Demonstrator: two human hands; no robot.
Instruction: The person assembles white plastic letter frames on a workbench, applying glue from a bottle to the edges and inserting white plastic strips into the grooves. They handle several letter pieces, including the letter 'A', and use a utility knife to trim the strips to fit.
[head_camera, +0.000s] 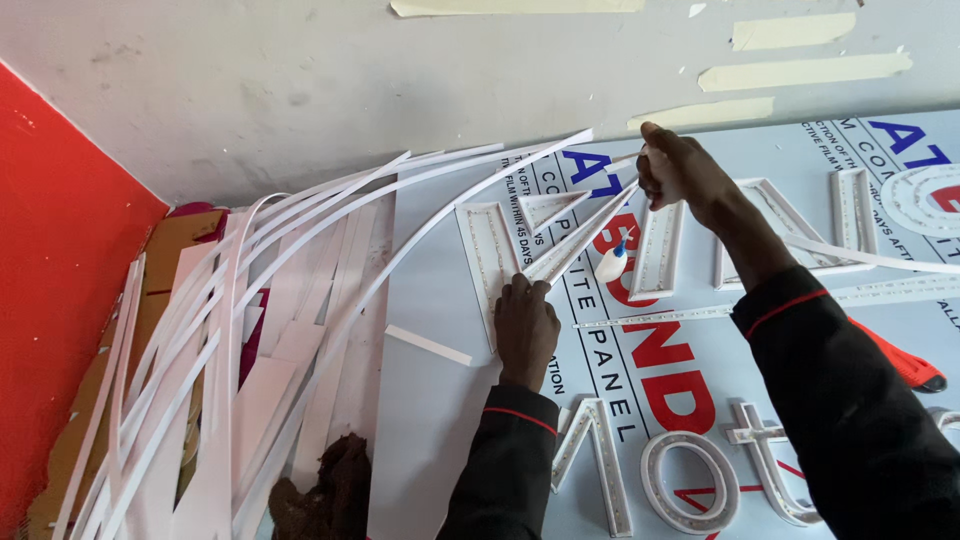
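My left hand (525, 325) presses its fingertips on the lower end of a thin white plastic strip (590, 225) against a white channel letter (500, 255) lying on a printed composite panel (440, 400). Up at the strip's far end, my right hand (675, 170) pinches it near the panel's top edge. A small glue bottle with a blue tip (612, 260) lies on the panel between both hands. Both sleeves are dark with red trim.
A fan of long white strips (250, 330) leans at the left beside a red wall (60, 300). More white channel letters (690, 480) lie on the panel. A ruler (700, 313) crosses it. A dark rag (320, 495) sits bottom left. Tape strips (800, 72) mark the grey wall.
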